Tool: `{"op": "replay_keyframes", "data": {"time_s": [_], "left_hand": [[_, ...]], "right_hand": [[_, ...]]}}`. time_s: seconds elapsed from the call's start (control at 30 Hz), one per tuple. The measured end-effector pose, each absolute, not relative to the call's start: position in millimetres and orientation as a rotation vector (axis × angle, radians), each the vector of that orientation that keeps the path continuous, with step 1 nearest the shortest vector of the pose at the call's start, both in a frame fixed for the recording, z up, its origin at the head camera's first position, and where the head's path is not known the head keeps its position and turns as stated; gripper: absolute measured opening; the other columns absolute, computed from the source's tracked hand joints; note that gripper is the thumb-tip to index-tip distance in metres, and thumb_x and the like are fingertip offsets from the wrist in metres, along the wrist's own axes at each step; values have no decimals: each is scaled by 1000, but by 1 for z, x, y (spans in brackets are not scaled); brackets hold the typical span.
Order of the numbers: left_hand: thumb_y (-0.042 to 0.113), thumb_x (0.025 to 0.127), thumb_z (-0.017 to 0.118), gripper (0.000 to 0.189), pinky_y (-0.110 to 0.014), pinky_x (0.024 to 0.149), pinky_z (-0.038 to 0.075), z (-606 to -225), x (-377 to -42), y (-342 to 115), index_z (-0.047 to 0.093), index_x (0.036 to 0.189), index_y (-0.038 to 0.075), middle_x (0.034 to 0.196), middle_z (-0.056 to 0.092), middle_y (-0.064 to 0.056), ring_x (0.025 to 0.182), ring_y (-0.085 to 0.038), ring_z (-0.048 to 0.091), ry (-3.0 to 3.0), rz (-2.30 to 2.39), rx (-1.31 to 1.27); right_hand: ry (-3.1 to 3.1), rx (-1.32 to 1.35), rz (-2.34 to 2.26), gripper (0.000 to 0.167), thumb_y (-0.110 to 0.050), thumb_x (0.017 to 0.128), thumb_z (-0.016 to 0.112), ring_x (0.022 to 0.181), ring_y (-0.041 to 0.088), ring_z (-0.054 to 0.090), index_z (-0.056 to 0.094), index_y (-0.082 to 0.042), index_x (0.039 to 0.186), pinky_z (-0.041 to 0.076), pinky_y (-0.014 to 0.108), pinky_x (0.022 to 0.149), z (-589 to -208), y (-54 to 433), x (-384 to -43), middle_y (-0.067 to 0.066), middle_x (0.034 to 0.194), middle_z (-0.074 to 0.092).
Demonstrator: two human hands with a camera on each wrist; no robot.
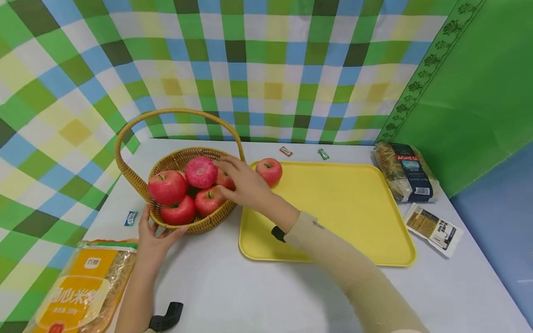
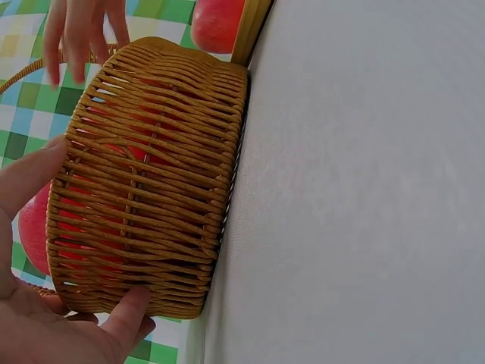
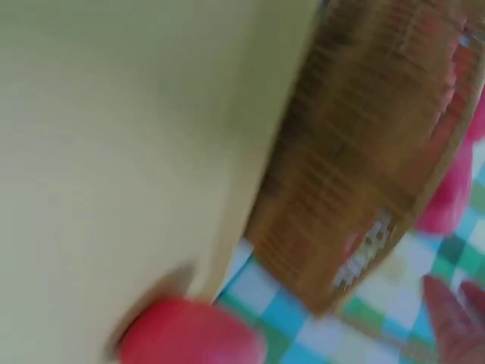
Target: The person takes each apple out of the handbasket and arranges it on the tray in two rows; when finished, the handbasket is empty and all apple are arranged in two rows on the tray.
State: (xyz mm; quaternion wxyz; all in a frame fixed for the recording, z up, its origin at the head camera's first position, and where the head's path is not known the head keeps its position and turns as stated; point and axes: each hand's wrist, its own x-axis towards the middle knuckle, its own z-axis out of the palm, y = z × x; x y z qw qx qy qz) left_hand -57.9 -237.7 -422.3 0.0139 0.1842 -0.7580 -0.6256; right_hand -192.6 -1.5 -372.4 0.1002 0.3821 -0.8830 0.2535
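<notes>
A round wicker basket [image 1: 210, 224] with a tall arched handle holds several red apples [image 1: 167, 187] and a pinker, streaked round fruit [image 1: 201, 172]. At its near left side, my left hand [image 1: 156, 240] grips the basket, thumb at the rim and fingers [image 2: 127, 315] against the woven wall. My right hand [image 1: 245, 185] reaches over the basket's right rim, fingers spread above an apple [image 1: 224, 179] that it partly hides. In the left wrist view those fingers [image 2: 76, 38] hang loosely with no fruit between them. The right wrist view is blurred.
A yellow tray [image 1: 333, 212] lies right of the basket, with one apple [image 1: 269, 171] at its far left corner. Pasta bags [image 1: 405, 171] and a small packet [image 1: 434, 229] lie on the right. A noodle bag [image 1: 83, 286] lies near left. Small wrapped candies [image 1: 286, 151] are scattered about.
</notes>
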Motion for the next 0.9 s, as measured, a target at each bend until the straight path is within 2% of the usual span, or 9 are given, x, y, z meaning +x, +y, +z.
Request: {"op": "replay_keyframes", "data": {"time_s": [0.1,0.17,0.4,0.5,0.67,0.77,0.9], "left_hand": [[17,85,75,112,-40,108,33,-424,-58,-241,-13,154,30,160,-8,3,145,-26,11,-2374,-1930,584],[16,86,74,111,-39,109,32,-425,-58,-242,-12,154,31,160,-7,3,145,-25,11,-2366,-1942,577],[14,86,74,112,-42,112,29,-426,-58,-239,-13,154,30,160,-7,1,145,-25,11,-2353,-1960,556],[17,86,75,112,-42,111,29,-426,-56,-236,-13,154,29,160,-7,-1,145,-26,11,-2367,-1968,557],[20,86,75,112,-41,109,31,-425,-57,-236,-13,154,29,160,-5,-3,145,-28,12,-2394,-1941,524],[17,86,75,111,-41,110,30,-424,-58,-237,-12,154,29,160,-4,-3,145,-27,12,-2370,-1949,507],[14,86,74,111,-40,110,30,-426,-57,-240,-12,154,31,160,-5,-1,145,-25,11,-2350,-1973,533]], "right_hand": [[-2736,1106,796,80,-45,87,67,135,25,35,25,-24,152,43,38,104,-374,-33,-200,8,155,24],[-2800,1066,821,88,-48,85,69,136,26,35,19,-27,154,42,40,105,-379,-48,-206,8,156,20],[-2791,1027,930,86,-43,81,74,127,20,44,27,-26,151,46,37,101,-389,-57,-212,6,148,34],[-2709,1015,968,85,-43,80,76,126,20,44,31,-25,149,48,37,98,-381,-32,-202,5,147,35],[-2483,905,1071,82,-35,77,81,123,24,47,38,-16,145,51,44,94,-357,42,-190,8,143,40],[-2484,709,1127,82,-31,77,82,123,26,46,38,-12,144,51,47,93,-353,92,-198,10,140,42],[-2749,387,1139,86,-35,79,79,122,32,46,33,-10,147,51,51,92,-372,147,-219,15,138,41]]}}
